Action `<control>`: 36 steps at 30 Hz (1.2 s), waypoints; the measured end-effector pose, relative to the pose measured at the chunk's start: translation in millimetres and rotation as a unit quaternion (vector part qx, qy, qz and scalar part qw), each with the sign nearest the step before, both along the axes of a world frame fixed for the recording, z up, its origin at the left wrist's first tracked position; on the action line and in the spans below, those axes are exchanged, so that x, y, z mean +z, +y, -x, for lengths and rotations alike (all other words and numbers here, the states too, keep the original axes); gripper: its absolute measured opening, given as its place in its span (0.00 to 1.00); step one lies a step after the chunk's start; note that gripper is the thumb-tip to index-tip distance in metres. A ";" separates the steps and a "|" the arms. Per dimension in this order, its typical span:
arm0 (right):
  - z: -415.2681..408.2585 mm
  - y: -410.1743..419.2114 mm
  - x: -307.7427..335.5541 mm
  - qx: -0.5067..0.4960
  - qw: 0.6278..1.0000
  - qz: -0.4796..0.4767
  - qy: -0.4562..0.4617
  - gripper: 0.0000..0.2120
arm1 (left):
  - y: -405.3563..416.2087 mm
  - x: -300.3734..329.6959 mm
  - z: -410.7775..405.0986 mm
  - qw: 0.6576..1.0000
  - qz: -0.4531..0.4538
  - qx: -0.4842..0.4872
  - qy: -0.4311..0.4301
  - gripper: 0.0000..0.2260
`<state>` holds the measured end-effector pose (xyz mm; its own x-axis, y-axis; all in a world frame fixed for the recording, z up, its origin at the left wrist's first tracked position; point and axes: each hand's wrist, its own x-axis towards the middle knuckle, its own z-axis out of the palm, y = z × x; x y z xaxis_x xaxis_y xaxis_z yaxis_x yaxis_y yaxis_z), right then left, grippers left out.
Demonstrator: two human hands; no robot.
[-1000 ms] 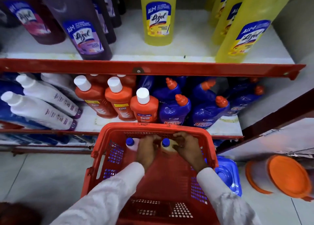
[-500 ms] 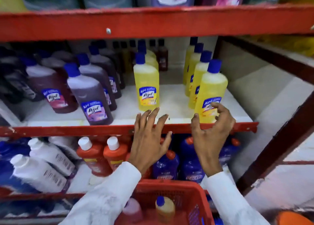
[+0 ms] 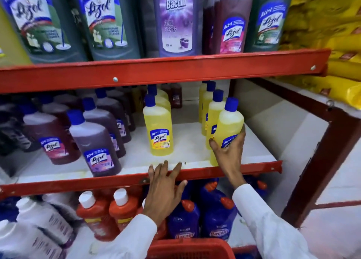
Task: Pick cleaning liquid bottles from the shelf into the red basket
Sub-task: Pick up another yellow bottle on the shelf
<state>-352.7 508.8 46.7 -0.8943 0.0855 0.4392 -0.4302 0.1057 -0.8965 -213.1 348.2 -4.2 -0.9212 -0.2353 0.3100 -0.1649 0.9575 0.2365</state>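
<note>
Gripping the front yellow bottle (image 3: 228, 129) at the right of the middle shelf, the right hand (image 3: 229, 153) has its thumb on the left side of the label and its fingers wrapped round the right side, the bottle tilted slightly and sitting at the shelf's front edge. More yellow bottles queue just behind it, and a second yellow bottle (image 3: 158, 127) stands upright at centre frame, apart from both hands. The left hand (image 3: 165, 186) is empty, fingers spread, fingertips resting on the red shelf rail (image 3: 78, 182) just below that centre bottle. Purple bottles (image 3: 95, 149) fill the left of the shelf. The red basket (image 3: 187, 248) peeks in at the bottom edge, between the white sleeves.
</note>
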 end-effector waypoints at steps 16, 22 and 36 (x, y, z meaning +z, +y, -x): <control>-38.2 35.2 49.6 0.581 0.703 0.403 -0.080 0.40 | -9.0 -15.9 6.9 1.000 0.010 0.000 0.022 0.28; -35.7 34.2 45.7 0.152 0.942 0.290 -0.068 0.36 | -6.0 -10.8 4.5 1.000 -0.013 0.006 0.025 0.28; 8.0 3.6 0.6 -0.035 0.999 -0.001 -0.024 0.48 | 1.2 -0.4 2.2 1.000 -0.026 0.013 0.004 0.36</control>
<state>-360.7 512.5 47.3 -0.9064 0.1478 0.3958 -0.3780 0.1351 -0.9159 -215.2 349.4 -4.6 -0.9123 -0.2740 0.3043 -0.1866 0.9397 0.2866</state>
